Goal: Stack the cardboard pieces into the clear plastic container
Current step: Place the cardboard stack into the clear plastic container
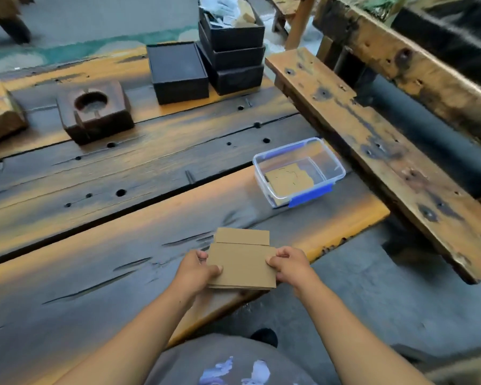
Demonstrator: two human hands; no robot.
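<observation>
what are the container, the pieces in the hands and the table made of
Container: clear plastic, glossy; the wood shows through its walls, and it has blue clips. Pieces: brown cardboard, matte, thin layered edges, held by left hand and right hand. Table: wooden planks, worn, with dark stains, drilled holes and visible grain; any coating is unclear.

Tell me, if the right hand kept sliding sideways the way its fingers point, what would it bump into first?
The right hand points leftward across the cardboard pieces, so it would probably meet the left hand gripping the opposite edge.
</observation>
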